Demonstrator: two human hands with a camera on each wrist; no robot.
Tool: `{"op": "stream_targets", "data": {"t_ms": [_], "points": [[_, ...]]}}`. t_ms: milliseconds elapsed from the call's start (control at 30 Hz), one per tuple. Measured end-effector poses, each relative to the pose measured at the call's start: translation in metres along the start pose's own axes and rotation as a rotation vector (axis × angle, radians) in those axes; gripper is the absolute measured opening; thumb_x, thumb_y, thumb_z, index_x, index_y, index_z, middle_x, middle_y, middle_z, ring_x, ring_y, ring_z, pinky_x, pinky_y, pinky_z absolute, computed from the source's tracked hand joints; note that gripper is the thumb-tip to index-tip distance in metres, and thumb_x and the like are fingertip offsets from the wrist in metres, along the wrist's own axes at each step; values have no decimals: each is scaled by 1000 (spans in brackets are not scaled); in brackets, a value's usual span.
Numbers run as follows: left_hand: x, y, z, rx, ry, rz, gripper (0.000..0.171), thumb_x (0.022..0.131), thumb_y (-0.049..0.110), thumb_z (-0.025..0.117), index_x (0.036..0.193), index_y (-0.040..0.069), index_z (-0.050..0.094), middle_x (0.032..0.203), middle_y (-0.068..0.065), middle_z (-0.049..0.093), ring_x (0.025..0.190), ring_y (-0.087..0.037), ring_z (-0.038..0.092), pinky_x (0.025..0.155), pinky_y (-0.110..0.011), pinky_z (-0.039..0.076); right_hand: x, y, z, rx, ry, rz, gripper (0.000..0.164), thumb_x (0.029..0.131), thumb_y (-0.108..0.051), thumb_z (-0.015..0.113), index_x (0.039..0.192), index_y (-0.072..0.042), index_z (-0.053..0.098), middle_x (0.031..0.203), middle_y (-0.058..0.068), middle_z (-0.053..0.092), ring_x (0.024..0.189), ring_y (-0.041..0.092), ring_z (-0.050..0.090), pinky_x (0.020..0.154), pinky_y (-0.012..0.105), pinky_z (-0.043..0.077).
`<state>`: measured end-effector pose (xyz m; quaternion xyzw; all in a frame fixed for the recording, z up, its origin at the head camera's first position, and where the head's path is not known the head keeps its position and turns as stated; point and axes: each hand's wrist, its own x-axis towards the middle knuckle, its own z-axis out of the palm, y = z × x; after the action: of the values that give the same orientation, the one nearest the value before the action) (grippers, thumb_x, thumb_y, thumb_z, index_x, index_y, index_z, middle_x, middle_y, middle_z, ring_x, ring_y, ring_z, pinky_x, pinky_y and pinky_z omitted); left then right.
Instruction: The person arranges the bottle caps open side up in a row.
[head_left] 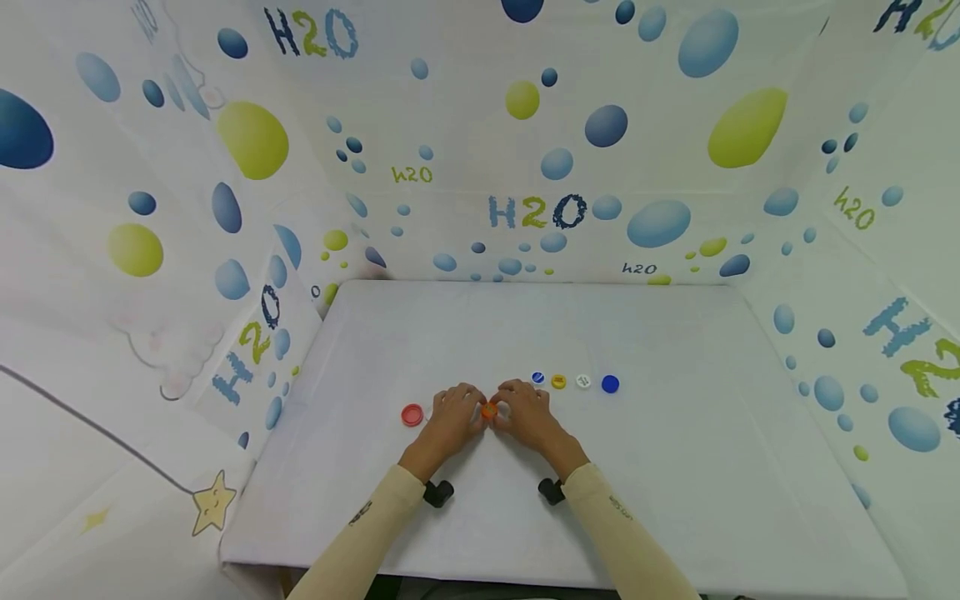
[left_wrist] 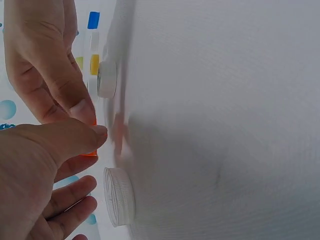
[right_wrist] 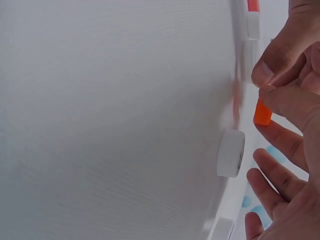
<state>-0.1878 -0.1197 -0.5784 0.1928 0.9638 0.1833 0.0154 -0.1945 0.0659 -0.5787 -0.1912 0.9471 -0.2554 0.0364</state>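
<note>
An orange bottle cap [head_left: 489, 412] is pinched between both hands, with a faint reddish tint on the white cloth close by. My left hand [head_left: 456, 412] holds one side of it by thumb and index finger; the other fingers are spread apart in the left wrist view. On the opposite side, the thumb and fingers of my right hand [head_left: 525, 412] grip the cap [right_wrist: 263, 113], whose orange side shows in the right wrist view. A clear ribbed cap [left_wrist: 119, 196] lies near the left hand, and a white cap [right_wrist: 231, 153] near the right.
Left of the hands lies a red cap [head_left: 412, 415]. To the right runs a row: a blue-and-white cap [head_left: 537, 377], a yellow cap [head_left: 558, 381], a white patterned cap [head_left: 583, 381] and a blue cap [head_left: 610, 383]. Printed curtains surround the cloth-covered table [head_left: 675, 483].
</note>
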Motion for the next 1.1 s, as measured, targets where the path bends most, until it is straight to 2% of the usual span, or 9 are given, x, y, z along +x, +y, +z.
{"op": "stream_targets", "data": {"t_ms": [400, 767, 967, 1100], "points": [[0, 5, -1, -30, 30, -9, 34, 96, 30, 79, 118, 8, 66, 126, -11, 64, 124, -33, 60, 109, -58, 41, 1, 4, 1, 63, 16, 35, 27, 100, -38, 72, 113, -15, 79, 144, 10, 61, 140, 31, 51, 106, 60, 35], [-1, 9, -2, 13, 70, -29, 34, 96, 31, 79, 115, 6, 66, 123, -11, 64, 120, -31, 62, 108, -55, 43, -1, -4, 0, 113, 28, 65, 26, 102, -35, 68, 103, -13, 82, 141, 9, 62, 135, 33, 55, 108, 63, 33], [0, 9, -2, 36, 112, -8, 31, 94, 26, 80, 114, 5, 67, 121, -12, 65, 119, -32, 63, 106, -56, 44, -2, -5, -1, 106, 66, 55, 26, 103, -34, 67, 114, -14, 78, 139, 11, 63, 135, 32, 56, 106, 63, 36], [-1, 9, -2, 25, 110, -13, 32, 94, 27, 81, 114, 6, 68, 122, -13, 65, 120, -33, 62, 108, -57, 43, -2, -3, 1, 104, 96, 35, 26, 103, -33, 67, 124, -18, 74, 138, 9, 63, 133, 29, 57, 103, 60, 39]]}}
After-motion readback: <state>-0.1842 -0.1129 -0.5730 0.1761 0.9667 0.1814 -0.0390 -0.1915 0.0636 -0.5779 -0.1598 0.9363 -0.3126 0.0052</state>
